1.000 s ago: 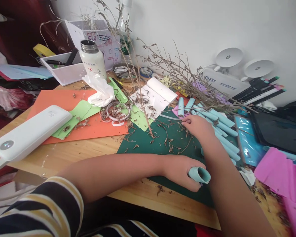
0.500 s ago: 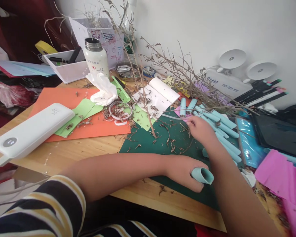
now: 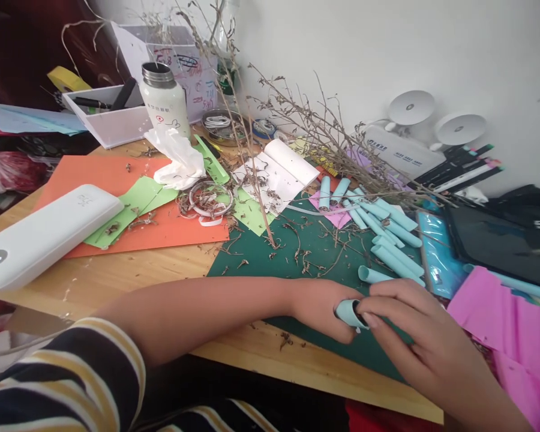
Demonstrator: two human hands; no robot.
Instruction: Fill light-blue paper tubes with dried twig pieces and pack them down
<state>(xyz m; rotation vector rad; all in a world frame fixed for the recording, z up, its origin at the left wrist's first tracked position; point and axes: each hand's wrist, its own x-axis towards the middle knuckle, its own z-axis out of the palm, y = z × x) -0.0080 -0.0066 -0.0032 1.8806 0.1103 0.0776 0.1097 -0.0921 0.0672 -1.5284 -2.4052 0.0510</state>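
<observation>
I get soft, diffuse light, glare on the blue plastic packet (image 3: pixel 437 255), darkness beneath the surface (image 3: pixel 157 264), stretched edges.

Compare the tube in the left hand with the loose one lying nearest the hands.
The held tube is in the grip of the left hand; the lying tube rests on the green mat, ungripped.
The held tube's open end faces right, with the right hand at it; the lying tube's visible open end faces left, free.
Both are light blue and hollow.
</observation>
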